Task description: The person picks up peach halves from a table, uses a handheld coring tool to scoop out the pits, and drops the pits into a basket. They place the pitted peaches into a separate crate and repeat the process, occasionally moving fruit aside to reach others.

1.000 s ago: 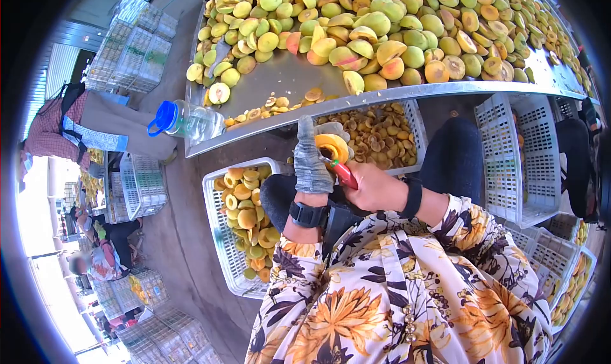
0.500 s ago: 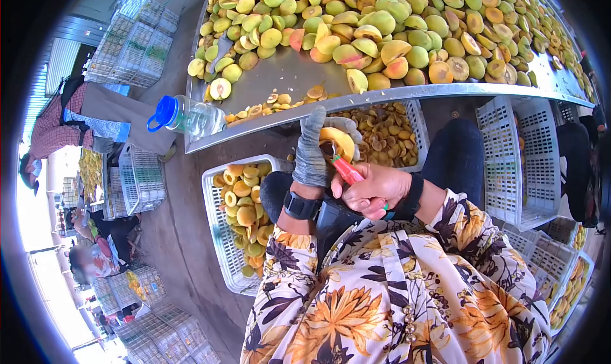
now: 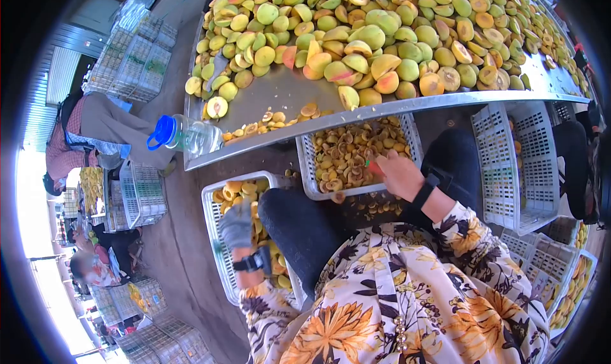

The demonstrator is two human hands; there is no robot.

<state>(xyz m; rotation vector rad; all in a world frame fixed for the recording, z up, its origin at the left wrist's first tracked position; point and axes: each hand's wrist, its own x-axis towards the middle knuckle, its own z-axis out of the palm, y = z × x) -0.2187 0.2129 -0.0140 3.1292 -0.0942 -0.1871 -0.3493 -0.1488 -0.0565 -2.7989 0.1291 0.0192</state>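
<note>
My left hand, in a grey glove, is over the white crate of peach halves beside my left knee. It is smeared by motion, and whether it grips anything cannot be made out. My right hand is bare and closed around a red-handled pitting tool, its tip hard to see. Below that hand stands a second white crate, under the table edge, full of brown-yellow pits and scraps.
A metal table ahead carries a large heap of halved peaches. On its left corner lies a water bottle with a blue cap. White crates stand at the right. Other people and stacked crates are at the left.
My left hand has left the tool and moved down-left to the crate of peach halves. The cut peach it held is no longer visible there. My right hand has shifted right with the tool.
</note>
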